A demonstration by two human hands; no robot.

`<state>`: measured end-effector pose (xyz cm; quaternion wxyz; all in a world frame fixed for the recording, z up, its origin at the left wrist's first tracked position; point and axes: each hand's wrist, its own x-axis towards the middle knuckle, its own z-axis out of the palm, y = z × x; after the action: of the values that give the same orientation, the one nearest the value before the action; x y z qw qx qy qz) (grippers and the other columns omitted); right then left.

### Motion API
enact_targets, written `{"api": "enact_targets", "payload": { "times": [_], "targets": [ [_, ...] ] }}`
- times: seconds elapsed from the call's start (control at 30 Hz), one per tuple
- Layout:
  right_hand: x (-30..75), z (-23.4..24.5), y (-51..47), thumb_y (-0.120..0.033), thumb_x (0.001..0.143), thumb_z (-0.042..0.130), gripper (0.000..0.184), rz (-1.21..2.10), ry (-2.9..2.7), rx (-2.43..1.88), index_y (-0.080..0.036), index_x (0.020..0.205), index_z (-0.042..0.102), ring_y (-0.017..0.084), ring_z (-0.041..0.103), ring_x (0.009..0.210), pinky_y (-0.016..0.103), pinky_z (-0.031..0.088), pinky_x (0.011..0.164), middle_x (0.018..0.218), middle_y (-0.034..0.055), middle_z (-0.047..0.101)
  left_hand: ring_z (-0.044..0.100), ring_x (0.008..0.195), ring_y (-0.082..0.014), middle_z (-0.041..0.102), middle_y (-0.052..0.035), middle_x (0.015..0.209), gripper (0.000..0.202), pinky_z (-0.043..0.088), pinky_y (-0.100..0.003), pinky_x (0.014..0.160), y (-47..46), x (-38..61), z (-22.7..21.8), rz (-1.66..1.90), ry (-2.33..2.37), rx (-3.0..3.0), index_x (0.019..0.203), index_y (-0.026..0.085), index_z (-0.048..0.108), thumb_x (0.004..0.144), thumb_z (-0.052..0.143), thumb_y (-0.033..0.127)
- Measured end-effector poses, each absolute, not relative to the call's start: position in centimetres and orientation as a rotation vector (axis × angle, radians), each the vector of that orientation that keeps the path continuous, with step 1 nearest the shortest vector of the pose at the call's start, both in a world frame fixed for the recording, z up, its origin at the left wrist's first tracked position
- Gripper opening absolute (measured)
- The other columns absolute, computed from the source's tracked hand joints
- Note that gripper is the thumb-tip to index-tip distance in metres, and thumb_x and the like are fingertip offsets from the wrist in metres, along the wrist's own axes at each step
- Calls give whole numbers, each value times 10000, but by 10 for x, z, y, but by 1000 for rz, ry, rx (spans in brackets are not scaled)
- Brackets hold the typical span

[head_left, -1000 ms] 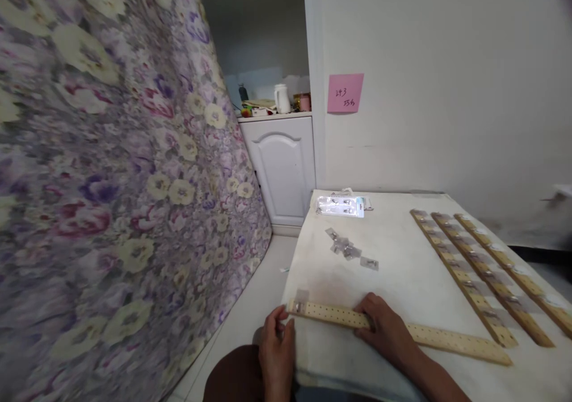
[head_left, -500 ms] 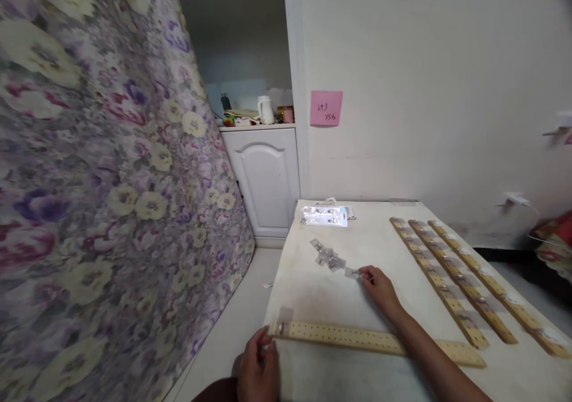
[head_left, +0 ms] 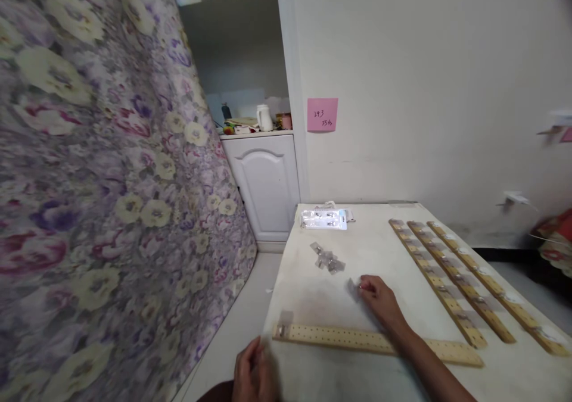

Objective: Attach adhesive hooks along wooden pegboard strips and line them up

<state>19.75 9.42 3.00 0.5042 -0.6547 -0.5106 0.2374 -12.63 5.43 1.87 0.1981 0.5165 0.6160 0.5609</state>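
My right hand point(head_left: 379, 298) pinches a small clear plastic piece point(head_left: 353, 287), perhaps a little packet, with a shiny bit at the fingertips, above the white table. A loose pile of similar clear pieces point(head_left: 329, 261) lies just beyond it. Under my right forearm runs a pale wooden strip point(head_left: 333, 334) dotted with small holes; one clear piece point(head_left: 282, 329) sits at its left end. My left hand point(head_left: 254, 371) is closed at the table's left edge, just short of that end and apart from the strip. Whatever its fingers may hold is hidden.
To the right, three wooden strips point(head_left: 435, 280) point(head_left: 462, 280) point(head_left: 500, 295) carry rows of clear pieces. A blister package point(head_left: 324, 219) lies at the table's back. A floral curtain point(head_left: 111, 181) hangs left, and a white cabinet point(head_left: 263, 181) stands beyond.
My right hand has drawn slightly nearer with the clear piece, away from the pile. My left hand has moved back and down from the strip's left end. The view has tilted up slightly.
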Motion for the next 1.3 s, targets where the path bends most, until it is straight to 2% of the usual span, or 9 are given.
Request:
{"api": "enact_targets", "payload": {
  "times": [0.13,0.23,0.37,0.47,0.63,0.9,1.07,1.17,1.3],
  "targets": [
    [183,38,69,-349,750,528,155,880,-1146,-1447,-194,752,544,225,646,825,326,502,696,1017,91,677,610,865,-212,656,-54,920,264,487,-315,802,34,-103,26,1621,1490,1652,919,204,639,770,576,412],
    [174,48,57,-314,751,548,127,826,-1246,-1410,-197,707,524,242,621,972,344,485,822,1002,97,679,615,820,-200,657,-51,885,287,489,-300,766,17,-65,28,1589,1365,1551,899,206,641,799,544,457],
    [162,66,42,-242,762,504,49,769,-1387,-1389,-206,769,536,227,591,1017,319,506,769,1090,97,629,616,866,-213,667,-69,941,394,487,-306,778,8,-19,42,1394,1285,1432,984,195,634,780,554,523],
    [152,79,29,-176,753,473,102,668,-1555,-1361,-209,804,555,208,575,1013,322,493,800,1094,81,609,610,918,-224,671,-78,983,443,475,-314,816,8,-5,58,1317,1240,1335,1033,186,623,762,581,534],
    [139,87,14,-84,734,438,205,588,-1748,-1344,-203,835,572,182,574,971,320,463,860,1066,75,601,557,618,-150,629,-11,673,397,436,-247,580,8,-1,68,1136,1075,1166,916,160,629,790,568,531],
    [130,65,12,-86,724,466,277,655,-1845,-1282,-215,917,619,208,528,1102,353,437,940,1218,82,548,571,568,-127,642,-6,660,426,431,-229,547,6,1,42,1073,962,794,861,154,628,643,726,508],
    [133,57,11,-54,645,473,467,727,-1764,-1194,-214,1070,584,212,496,1158,372,415,979,1259,89,521,544,464,-99,633,-4,595,466,404,-207,478,11,-1,26,1079,981,650,771,152,598,522,788,497],
    [138,58,10,-85,658,481,485,752,-1646,-1286,-216,1118,561,207,559,1037,354,466,883,1147,81,576,575,484,-109,651,-20,623,466,424,-211,490,12,-4,26,1098,996,633,788,152,583,519,793,470],
    [144,59,11,-187,754,469,272,970,-1505,-1368,-200,1007,571,154,588,624,289,487,622,739,-1,598,604,518,-118,652,-15,643,472,433,-206,498,8,-5,31,1144,1052,684,855,157,564,569,764,475]
  ]
}}
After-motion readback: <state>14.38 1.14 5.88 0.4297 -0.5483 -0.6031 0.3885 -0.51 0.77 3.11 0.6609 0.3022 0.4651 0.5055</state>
